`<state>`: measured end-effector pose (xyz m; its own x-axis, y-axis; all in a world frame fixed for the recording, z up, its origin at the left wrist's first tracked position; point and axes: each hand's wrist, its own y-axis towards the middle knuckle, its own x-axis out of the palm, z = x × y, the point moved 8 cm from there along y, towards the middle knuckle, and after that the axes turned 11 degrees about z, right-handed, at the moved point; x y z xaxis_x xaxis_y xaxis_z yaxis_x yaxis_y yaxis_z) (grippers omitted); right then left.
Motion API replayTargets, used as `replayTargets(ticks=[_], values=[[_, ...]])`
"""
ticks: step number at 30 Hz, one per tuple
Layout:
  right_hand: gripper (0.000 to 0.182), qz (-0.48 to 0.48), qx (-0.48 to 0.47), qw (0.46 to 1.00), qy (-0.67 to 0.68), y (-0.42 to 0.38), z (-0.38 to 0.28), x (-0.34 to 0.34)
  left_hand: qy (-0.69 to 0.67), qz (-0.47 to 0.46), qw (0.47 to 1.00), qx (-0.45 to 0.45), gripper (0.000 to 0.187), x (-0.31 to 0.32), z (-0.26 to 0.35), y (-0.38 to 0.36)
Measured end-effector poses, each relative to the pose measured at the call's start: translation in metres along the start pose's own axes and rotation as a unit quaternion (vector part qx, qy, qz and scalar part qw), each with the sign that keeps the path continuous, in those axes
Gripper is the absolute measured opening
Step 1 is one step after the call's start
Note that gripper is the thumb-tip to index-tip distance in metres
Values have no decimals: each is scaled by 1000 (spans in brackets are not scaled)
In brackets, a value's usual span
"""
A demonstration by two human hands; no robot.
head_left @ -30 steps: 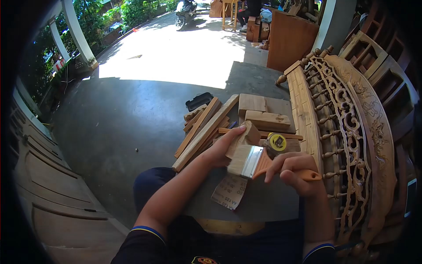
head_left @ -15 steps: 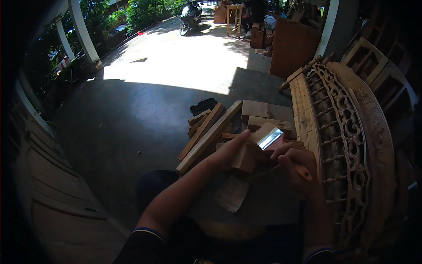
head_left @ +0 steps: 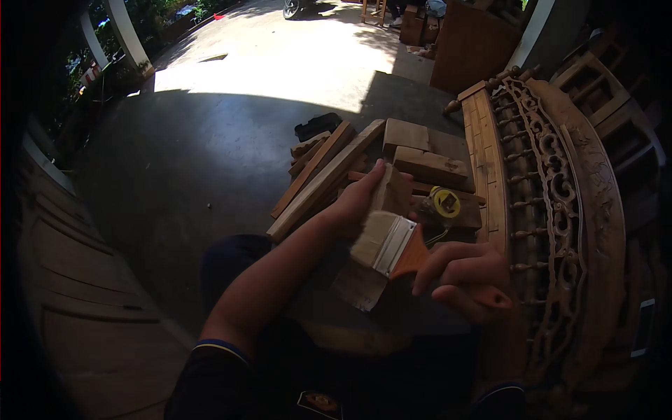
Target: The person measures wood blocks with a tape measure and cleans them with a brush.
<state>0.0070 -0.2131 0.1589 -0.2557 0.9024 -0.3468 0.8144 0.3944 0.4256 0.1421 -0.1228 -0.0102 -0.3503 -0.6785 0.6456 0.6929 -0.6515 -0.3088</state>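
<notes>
My left hand [head_left: 353, 203] is wrapped round a wooden block [head_left: 393, 190], with the thumb along its upper edge. In my right hand [head_left: 469, 274] is a wide paintbrush with an orange handle [head_left: 411, 256], a metal band and pale bristles [head_left: 373, 239]. The bristles lie in front of the block's lower end; whether they touch it I cannot tell. A piece of sandpaper or similar sheet [head_left: 360, 285] lies just below the bristles. Behind the brush sits a yellow tape measure [head_left: 445, 201].
Long wooden strips [head_left: 329, 178] and blocks [head_left: 420, 164] lie beyond my hands, near a black case [head_left: 318, 127]. A carved wooden bench [head_left: 553, 189] stands at the right. Wooden panels [head_left: 98, 294] are at the left. A person's legs show far back.
The view has tilted down. The brush has swung left and lower, its bristles now in sight below the block. The tape measure has come into view.
</notes>
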Motion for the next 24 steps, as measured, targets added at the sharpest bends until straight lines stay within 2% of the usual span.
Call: replayTargets(ticks=[1, 2, 5, 6, 8, 11, 12, 15, 16, 19, 20, 24], values=[[29, 56, -48, 995, -64, 2, -10, 0, 31, 32, 999, 23, 72, -2, 3, 3], [27, 65, -72, 987, -132, 4, -10, 2, -26, 18, 999, 29, 72, -2, 2, 7], [18, -73, 66, 986, -136, -12, 16, 8, -3, -16, 1000, -1, 70, 0, 0, 1], [18, -39, 39, 993, -107, -10, 8, 6, -38, 15, 998, -36, 70, 5, -1, -6], [19, 27, -14, 999, -45, -4, -8, 7, -6, 19, 1000, -5, 70, 2, 2, -2], [19, 44, -78, 978, -187, 3, -5, 17, -12, 4, 1000, 14, 69, -4, -1, 10], [17, -13, -62, 976, -210, -2, 3, 22, -13, -4, 1000, 6, 69, -1, 0, 6], [17, -21, -44, 989, -141, -6, -4, 24, -39, -8, 999, -14, 69, 3, 1, 0], [18, 14, -91, 986, -139, -2, -13, 24, -36, -1, 999, -10, 69, 2, 1, 1], [19, 4, -92, 979, -182, 0, -5, 32, -44, 0, 999, -12, 69, 3, 1, 3], [20, -32, -72, 959, -272, -7, 8, 32, -50, 1, 999, -16, 69, 3, 1, 2], [19, 23, -92, 980, -175, -3, -10, 30, -66, -11, 998, -11, 68, 3, 3, 1]])
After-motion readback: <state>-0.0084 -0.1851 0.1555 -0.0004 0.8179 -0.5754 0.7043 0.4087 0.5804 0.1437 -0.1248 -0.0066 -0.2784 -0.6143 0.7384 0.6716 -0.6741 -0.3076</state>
